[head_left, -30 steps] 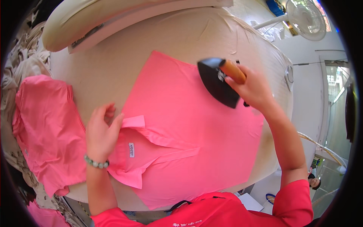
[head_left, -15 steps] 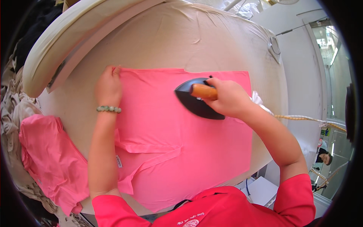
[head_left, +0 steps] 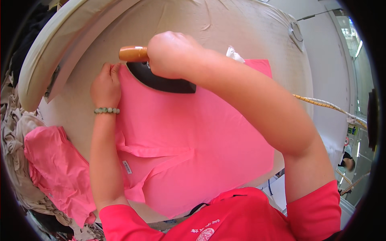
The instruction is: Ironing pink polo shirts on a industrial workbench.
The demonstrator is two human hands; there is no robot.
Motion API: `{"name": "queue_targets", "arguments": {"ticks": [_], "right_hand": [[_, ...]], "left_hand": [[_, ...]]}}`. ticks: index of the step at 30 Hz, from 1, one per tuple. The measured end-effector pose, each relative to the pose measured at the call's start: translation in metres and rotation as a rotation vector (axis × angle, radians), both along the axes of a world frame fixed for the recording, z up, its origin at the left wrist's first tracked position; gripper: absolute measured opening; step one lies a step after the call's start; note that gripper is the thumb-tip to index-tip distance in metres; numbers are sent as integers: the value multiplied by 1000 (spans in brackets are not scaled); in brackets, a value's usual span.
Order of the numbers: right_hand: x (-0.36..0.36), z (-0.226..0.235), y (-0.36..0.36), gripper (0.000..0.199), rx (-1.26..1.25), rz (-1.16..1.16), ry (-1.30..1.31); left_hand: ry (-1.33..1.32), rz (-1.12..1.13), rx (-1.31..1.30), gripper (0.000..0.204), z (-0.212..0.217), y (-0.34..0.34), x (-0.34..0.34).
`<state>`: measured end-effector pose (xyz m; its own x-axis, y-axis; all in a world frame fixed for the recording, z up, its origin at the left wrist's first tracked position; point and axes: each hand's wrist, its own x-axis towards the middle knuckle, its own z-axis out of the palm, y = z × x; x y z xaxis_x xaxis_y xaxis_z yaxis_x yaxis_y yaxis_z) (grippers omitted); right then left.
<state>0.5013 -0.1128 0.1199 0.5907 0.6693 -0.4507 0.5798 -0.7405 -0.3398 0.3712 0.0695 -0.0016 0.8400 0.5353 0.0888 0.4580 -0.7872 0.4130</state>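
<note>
2 red sleeves (head_left: pixel 315 211), white emblem (head_left: pixel 205 234), green-bead bracelet (head_left: pixel 106 110)

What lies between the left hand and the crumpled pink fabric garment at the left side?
Between the left hand and crumpled pink garment, the head view shows only bare cream cloth covering the table.

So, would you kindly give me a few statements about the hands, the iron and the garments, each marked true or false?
1. The right hand holds the iron. True.
2. The iron's handle is green. False: it is orange-brown.
3. The left hand is at the far left corner of the spread pink garment. True.
4. The beaded bracelet is on the right wrist. False: it is on the left wrist.
5. A bunched pink garment lies to the left of the spread one. True.
</note>
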Motion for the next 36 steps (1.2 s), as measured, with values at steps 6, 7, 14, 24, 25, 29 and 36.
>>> {"name": "queue_targets", "arguments": {"ticks": [6,7,14,24,25,29,36], "right_hand": [[-12,4,-43,42,-120,-171,84],[-15,2,-63,46,-119,-198,76],[-33,6,-106,42,-113,-342,65],[-79,8,-16,26,-46,-71,85],[-84,12,-9,26,-23,7,114],[-113,5,9,20,97,322,132],[-144,-12,20,24,201,322,170]], "left_hand": [[-8,11,-74,43,0,8,-23],[-12,19,-79,43,2,4,-30],[102,40,-11,40,1,7,-52],[203,12,-26,38,17,0,-102],[208,16,-28,38,18,1,-102],[176,104,-188,35,18,22,-110],[-406,297,-355,15,57,-30,-184]]}}
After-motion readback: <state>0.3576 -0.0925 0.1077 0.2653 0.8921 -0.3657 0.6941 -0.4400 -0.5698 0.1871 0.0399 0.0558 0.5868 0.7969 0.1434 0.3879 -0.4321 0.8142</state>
